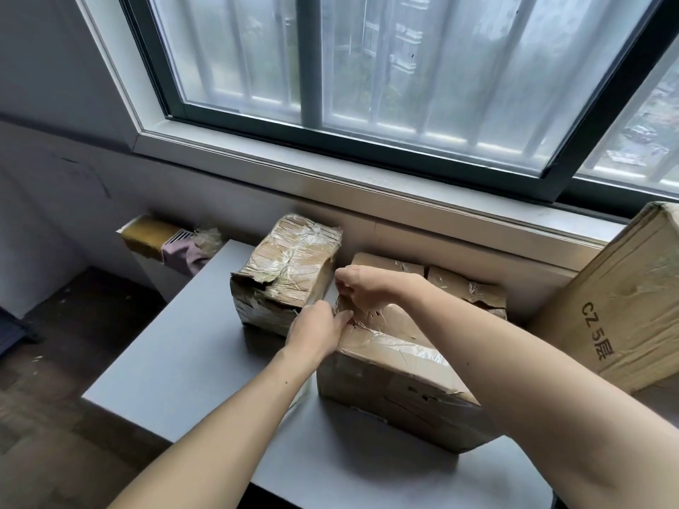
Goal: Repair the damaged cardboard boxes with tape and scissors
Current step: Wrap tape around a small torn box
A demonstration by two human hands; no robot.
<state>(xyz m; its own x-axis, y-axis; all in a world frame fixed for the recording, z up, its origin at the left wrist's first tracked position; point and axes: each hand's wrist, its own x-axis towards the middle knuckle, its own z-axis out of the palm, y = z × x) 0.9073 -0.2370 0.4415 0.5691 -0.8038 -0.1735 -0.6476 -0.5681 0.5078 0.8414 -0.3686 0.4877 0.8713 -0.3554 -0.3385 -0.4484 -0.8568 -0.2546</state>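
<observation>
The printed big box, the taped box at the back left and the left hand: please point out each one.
printed big box (pixel 621 310): head view, on its lettered side.
taped box at the back left (pixel 290 259): head view, on its taped top.
left hand (pixel 316 330): head view, on its back.

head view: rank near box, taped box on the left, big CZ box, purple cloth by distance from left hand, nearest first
1. Near box: left hand touches its far-left corner.
2. Taped box: just behind the hand.
3. Purple cloth: far left.
4. CZ box: far right.

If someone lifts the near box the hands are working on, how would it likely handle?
The near box probably flexes: its edges look crushed and torn. Glossy tape may make it slippery. Both hands, left and right, pinch tape at its far corner.
</observation>
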